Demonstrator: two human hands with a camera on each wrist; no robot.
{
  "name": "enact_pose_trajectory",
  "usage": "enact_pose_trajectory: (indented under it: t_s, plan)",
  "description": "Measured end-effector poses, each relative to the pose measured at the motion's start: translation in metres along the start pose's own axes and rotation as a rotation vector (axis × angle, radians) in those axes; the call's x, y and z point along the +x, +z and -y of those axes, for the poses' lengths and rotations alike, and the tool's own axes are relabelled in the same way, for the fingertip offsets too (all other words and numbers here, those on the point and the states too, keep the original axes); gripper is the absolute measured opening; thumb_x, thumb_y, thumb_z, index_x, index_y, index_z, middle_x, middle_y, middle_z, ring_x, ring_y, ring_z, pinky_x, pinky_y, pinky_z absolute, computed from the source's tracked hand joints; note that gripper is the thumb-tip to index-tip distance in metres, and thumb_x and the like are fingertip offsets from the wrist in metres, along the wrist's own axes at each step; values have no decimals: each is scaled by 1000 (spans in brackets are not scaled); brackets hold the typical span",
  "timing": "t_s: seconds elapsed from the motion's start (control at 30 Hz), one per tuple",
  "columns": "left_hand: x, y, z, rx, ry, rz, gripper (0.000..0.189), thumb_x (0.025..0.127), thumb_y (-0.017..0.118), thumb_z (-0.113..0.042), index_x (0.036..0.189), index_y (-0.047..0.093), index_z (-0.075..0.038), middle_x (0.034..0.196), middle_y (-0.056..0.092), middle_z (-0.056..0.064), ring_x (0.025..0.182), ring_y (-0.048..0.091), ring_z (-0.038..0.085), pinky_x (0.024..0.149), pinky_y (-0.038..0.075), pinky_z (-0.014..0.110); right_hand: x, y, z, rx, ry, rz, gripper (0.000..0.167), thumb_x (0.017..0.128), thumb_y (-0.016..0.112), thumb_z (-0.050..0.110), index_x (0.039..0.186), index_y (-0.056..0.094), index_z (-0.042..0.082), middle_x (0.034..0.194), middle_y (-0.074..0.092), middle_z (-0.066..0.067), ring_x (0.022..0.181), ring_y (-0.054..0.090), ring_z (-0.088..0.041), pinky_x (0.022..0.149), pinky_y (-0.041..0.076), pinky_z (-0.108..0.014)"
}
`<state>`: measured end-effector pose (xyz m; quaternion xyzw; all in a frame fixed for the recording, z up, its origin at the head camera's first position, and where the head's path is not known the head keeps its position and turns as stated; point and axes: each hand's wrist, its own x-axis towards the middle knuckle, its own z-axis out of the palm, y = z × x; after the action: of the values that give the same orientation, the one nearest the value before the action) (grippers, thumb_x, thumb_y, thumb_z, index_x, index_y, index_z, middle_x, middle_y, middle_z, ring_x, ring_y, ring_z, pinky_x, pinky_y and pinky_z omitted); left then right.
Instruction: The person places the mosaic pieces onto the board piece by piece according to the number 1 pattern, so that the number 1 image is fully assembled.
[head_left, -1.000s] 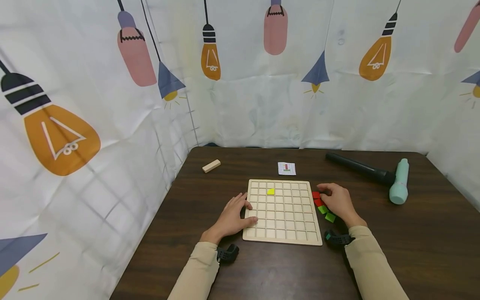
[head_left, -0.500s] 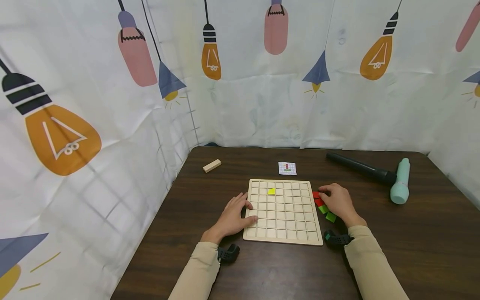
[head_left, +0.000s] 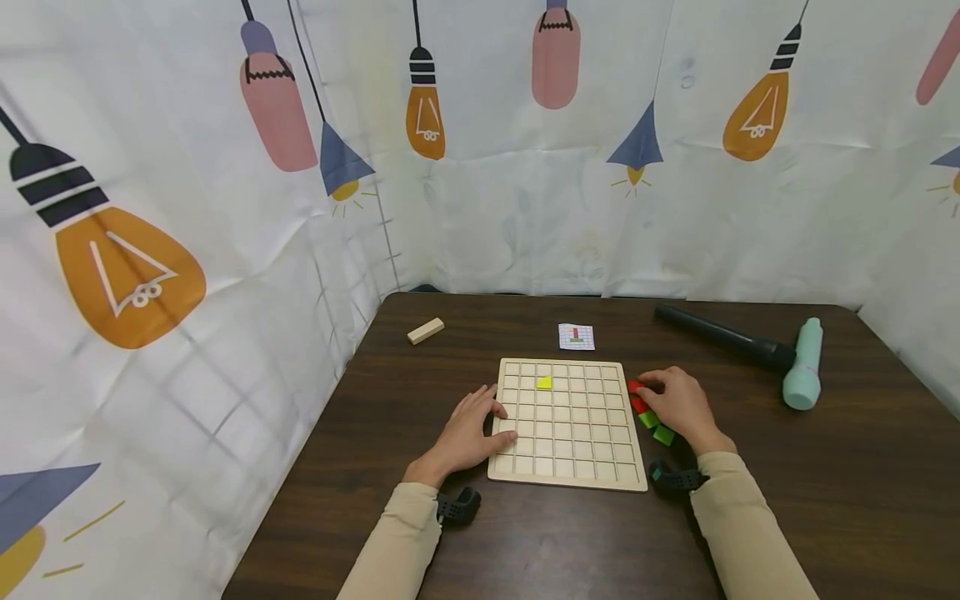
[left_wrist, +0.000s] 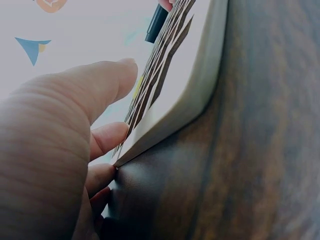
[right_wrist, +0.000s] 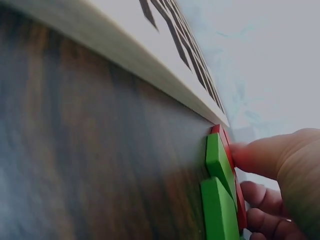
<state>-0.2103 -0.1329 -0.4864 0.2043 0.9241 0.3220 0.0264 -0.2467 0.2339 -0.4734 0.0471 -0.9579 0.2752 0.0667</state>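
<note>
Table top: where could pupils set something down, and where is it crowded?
Bare wood lies nearside of the gridded board, between the wristbands; left of the left hand; and right of the right hand, below the mint object. Crowded: the board's right edge, where red pieces and green pieces sit by that hand.

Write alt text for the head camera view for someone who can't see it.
A person's left hand rests at the left edge of a pale gridded board bearing one yellow piece, while the right hand touches red pieces next to green pieces on a dark table. A small printed card lies beyond the board.
</note>
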Motion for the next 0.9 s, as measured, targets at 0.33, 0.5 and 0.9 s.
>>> enact_pose_trajectory:
  t_s: [0.33, 0.5, 0.9]
  plan:
    - [-1, -2, -2, -30, 8, -8, 30, 90, 67, -43, 104, 58, -17, 157, 31, 10, 148, 20, 26, 119, 13, 52, 0, 0, 1, -5, 38, -3, 37, 93, 66, 24, 119, 67, -2, 118, 59, -28, 103, 56, -45, 85, 48, -58]
    - [-1, -2, -4, -33, 2, -12, 30, 90, 67, -43, 104, 58, -18, 157, 31, 9, 148, 20, 26, 119, 13, 52, 1, 1, 2, 15, 82, 10, 39, 93, 66, 26, 121, 67, 0, 119, 59, -29, 102, 56, -43, 82, 49, -55]
    - [-1, -2, -3, -20, 4, -7, 31, 90, 68, -42, 105, 58, -17, 158, 31, 10, 148, 20, 27, 119, 13, 52, 1, 2, -1, 2, 109, -33, 37, 92, 67, 30, 112, 69, -1, 103, 66, -22, 79, 58, -30, 62, 48, -37]
